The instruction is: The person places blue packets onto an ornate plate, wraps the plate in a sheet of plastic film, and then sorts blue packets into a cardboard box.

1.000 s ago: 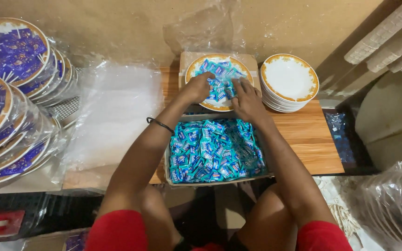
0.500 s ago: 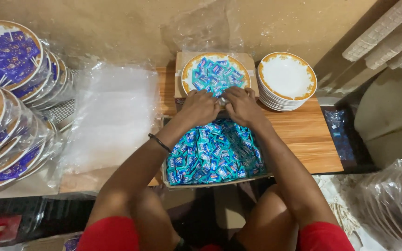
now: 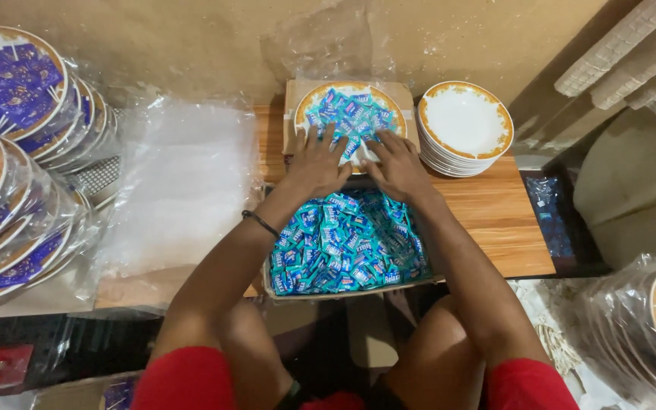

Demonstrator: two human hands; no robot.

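A white plate with a gold rim (image 3: pixel 307 99) sits on a cardboard box at the back of a low wooden table (image 3: pixel 495 220). Blue wrapped candies (image 3: pixel 351 110) lie heaped on it. My left hand (image 3: pixel 314 163) and my right hand (image 3: pixel 398 167) rest side by side, fingers spread, on the plate's near edge and the candies there. Whether either hand grips any candy I cannot tell. Just in front, an open cardboard box (image 3: pixel 343 292) holds many more blue candies (image 3: pixel 343 243). A black band circles my left wrist.
A stack of empty gold-rimmed plates (image 3: pixel 465 125) stands right of the filled plate. Plastic-wrapped plates with dark blue packets (image 3: pixel 9 152) pile up at the left, and more wrapped plates (image 3: pixel 654 319) at the lower right. Clear plastic sheets (image 3: pixel 184 190) lie left of the box.
Both hands dropped from the plate to the box of candies, then rose again to the plate's near edge, where they now lie spread.
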